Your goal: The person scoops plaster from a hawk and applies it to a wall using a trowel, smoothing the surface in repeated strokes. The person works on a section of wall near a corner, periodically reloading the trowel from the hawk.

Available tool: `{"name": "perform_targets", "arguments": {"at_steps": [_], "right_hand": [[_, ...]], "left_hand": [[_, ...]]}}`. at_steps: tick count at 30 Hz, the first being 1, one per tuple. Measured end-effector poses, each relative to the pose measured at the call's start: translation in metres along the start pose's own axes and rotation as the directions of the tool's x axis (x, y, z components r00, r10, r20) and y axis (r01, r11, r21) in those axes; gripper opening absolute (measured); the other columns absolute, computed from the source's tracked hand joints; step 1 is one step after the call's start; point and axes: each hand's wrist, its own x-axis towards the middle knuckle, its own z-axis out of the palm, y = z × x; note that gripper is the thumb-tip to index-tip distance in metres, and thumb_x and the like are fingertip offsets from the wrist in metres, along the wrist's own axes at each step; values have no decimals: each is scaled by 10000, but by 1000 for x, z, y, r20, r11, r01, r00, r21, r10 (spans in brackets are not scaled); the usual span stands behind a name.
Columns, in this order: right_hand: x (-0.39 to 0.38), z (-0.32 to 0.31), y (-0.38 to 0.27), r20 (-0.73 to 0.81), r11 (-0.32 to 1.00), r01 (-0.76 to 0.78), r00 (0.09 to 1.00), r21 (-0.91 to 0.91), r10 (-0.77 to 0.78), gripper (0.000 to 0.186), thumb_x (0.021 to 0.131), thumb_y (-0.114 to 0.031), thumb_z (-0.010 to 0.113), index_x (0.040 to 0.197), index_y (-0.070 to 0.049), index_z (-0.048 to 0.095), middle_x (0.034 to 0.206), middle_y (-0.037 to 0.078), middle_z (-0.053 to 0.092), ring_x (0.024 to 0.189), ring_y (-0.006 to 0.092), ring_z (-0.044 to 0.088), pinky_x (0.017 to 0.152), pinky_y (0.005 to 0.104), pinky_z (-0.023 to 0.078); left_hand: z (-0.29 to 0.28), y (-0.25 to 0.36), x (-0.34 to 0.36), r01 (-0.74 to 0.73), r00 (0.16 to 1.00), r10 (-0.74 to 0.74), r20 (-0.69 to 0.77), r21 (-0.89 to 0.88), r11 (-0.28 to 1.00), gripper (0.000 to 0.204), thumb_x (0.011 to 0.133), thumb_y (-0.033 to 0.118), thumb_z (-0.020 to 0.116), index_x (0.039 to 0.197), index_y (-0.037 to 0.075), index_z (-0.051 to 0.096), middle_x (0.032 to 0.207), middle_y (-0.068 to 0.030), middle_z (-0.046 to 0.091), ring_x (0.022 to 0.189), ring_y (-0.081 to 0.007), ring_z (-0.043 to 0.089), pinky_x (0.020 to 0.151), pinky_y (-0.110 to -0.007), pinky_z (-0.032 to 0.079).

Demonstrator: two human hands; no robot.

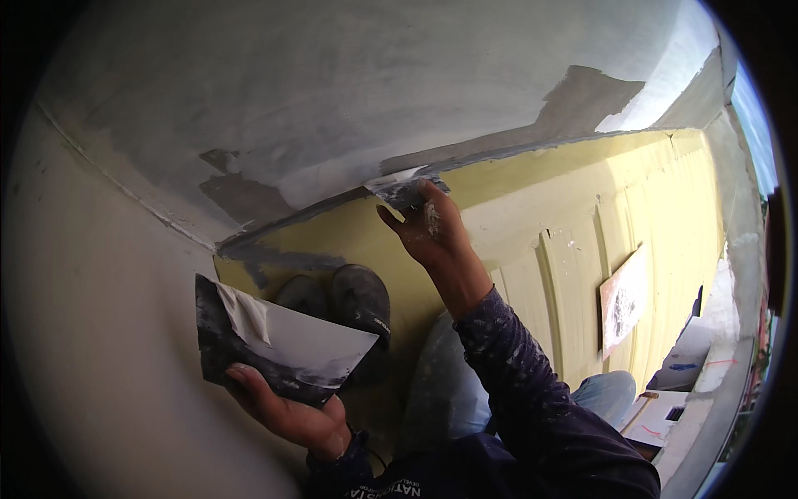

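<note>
Head view: our left grip (291, 416) is clamped on the near edge of a dark flat board (218, 341) that reaches forward from it, bearing white paste (312, 333). Farther forward and to the right, our right grip (436, 229) is clamped on a thin, smeared spreader (403, 191) by the grey-patched wall (332, 91); dark footwear (362, 295) shows between both grips, and a yellow surface (540, 183) stretches rightward from the right one.

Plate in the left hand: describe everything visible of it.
The plate is thin, flat and four-cornered, dark along its left and lower parts. Pale, smooth-looking paste covers much of its face, ridged toward the upper left. Its material is unclear. Face toward the camera, it sits in the left hand, thumb over its near edge.
</note>
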Motion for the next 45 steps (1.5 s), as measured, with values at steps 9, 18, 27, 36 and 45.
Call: {"name": "perform_targets", "arguments": {"at_steps": [9,18,27,36,45], "right_hand": [[10,49,-34,-15,994,65,998,-89,-67,260,979,-218,561,1143,-27,495,1139,172,570,1111,355,567,1081,555,359],[-11,-2,-79,1,969,208,978,-131,-210,271,1004,-193,503,1205,-13,485,1166,143,565,1139,302,560,1070,621,391],[19,-25,-76,-48,983,113,991,-148,-121,160,972,-194,552,1100,-99,567,1099,106,652,1112,308,602,1038,612,397],[31,13,-85,-37,929,179,979,-324,-201,195,994,-201,508,1134,-67,493,1162,159,572,1130,331,557,1049,579,379],[10,-15,-144,118,935,266,963,-237,-244,113,936,-209,615,980,-108,642,911,120,696,1025,321,643,1029,609,413]], "left_hand": [[6,10,3,-4,999,2,32,47,999,726,931,333,606,1529,11,351,1582,-254,286,1473,-407,281,1197,-523,240],[-6,-4,4,105,994,-105,8,-45,993,570,1026,292,522,1489,-7,380,1551,-192,349,1427,-320,361,1192,-454,287],[11,11,7,250,961,-271,-54,-242,937,571,1034,332,506,1450,-45,403,1540,-187,363,1415,-304,383,1186,-425,312],[13,15,7,305,945,-328,-19,-318,898,613,1012,350,561,1465,-28,394,1533,-162,392,1394,-293,412,1177,-414,320],[15,16,9,314,938,-346,-22,-369,875,631,1011,376,568,1469,-23,396,1537,-157,391,1405,-290,402,1179,-403,308]]}}
